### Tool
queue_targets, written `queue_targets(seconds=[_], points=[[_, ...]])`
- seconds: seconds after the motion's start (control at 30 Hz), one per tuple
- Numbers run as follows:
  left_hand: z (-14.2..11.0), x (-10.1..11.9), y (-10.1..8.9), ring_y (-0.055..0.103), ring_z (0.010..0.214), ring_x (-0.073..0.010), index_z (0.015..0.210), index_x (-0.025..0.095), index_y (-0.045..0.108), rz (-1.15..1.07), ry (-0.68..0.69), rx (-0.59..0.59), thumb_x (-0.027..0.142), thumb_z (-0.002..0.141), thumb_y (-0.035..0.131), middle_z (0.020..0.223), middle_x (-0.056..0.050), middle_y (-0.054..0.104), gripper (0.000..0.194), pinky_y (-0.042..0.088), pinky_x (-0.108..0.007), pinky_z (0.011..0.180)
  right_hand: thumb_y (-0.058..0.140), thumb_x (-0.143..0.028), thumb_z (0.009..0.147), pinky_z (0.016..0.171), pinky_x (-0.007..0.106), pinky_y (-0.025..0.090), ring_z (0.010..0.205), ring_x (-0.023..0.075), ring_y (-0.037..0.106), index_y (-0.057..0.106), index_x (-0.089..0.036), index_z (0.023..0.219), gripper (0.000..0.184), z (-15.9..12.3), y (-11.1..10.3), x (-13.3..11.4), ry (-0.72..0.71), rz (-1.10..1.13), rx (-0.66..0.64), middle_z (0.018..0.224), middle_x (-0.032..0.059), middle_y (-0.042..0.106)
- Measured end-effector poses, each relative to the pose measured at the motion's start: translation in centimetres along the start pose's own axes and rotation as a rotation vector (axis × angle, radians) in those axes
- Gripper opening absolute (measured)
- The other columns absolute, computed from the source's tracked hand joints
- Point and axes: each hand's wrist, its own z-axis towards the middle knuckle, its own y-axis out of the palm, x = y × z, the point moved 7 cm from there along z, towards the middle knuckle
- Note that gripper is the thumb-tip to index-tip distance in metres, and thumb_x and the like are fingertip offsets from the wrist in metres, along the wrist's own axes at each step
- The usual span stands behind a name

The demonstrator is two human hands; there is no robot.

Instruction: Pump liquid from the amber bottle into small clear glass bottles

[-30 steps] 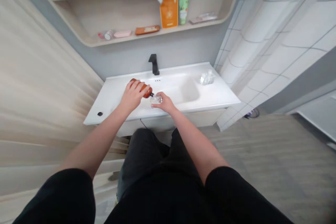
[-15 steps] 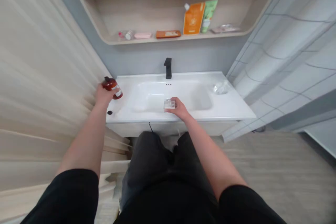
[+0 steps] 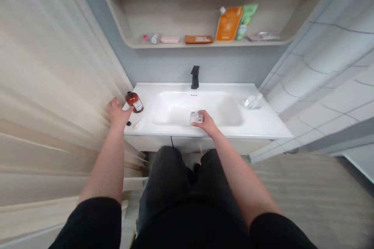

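Amber bottle (image 3: 134, 102) upright on the white bench (image 3: 263, 122), clear glass jar (image 3: 195, 118) clamped in the right grip (image 3: 207, 121).
Head view: the left grip (image 3: 118, 112) stands open with its fingers spread, holding nothing, just beside the labelled bottle at the bench's left edge. The right grip's fingers wrap the jar at the front of the white basin (image 3: 181, 114). A black faucet (image 3: 194, 77) rises behind the basin, and a second clear glass object (image 3: 253, 101) sits apart at the bench's right end. Above, a curved wooden shelf (image 3: 175, 44) carries an orange pouch (image 3: 228, 23), a green tube (image 3: 247, 21) and smaller toiletries. Dark shorts (image 3: 187, 210) show below the bench.
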Motion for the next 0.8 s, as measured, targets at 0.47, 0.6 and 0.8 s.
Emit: queue_targets(seconds=[0.47, 0.6, 0.8], points=[[-10.0, -0.6, 3.0, 0.077, 0.123, -0.0434, 0.134, 0.016, 0.073, 0.164, 0.028, -0.228, 0.032, 0.097, 0.067, 0.125, -0.024, 0.081, 0.040, 0.059, -0.059, 0.114, 0.105, -0.060, 0.053, 0.095, 0.046, 0.065, 0.099, 0.0280, 0.076, 0.066, -0.025, 0.123, 0.088, -2.8, -0.1, -2.3, -0.086, -0.033, 0.115, 0.115, 0.0058, 0.078], [-13.6, 4.3, 1.4, 0.082, 0.103, -0.0312, 0.123, 0.022, 0.069, -0.332, -0.027, -0.225, 0.046, 0.093, 0.076, 0.116, -0.014, 0.083, 0.038, 0.066, -0.046, 0.098, 0.105, -0.061, 0.059, 0.095, 0.047, 0.066, 0.097, 0.0286, 0.077, 0.067, -0.027, 0.126, 0.084, -7.1, -0.4, -3.1, -0.073, -0.068, 0.085, 0.115, 0.0046, 0.080], [-21.9, 17.0, -0.3, 0.078, 0.088, -0.0255, 0.122, 0.028, 0.077, -0.626, 0.200, -0.471, 0.061, 0.106, 0.067, 0.094, -0.005, 0.081, 0.038, 0.063, -0.040, 0.085, 0.106, -0.059, 0.063, 0.100, 0.051, 0.065, 0.104, 0.0328, 0.079, 0.069, -0.029, 0.125, 0.078, -14.4, -0.2, -5.3, -0.092, -0.148, 0.080, 0.120, 0.0073, 0.083]])
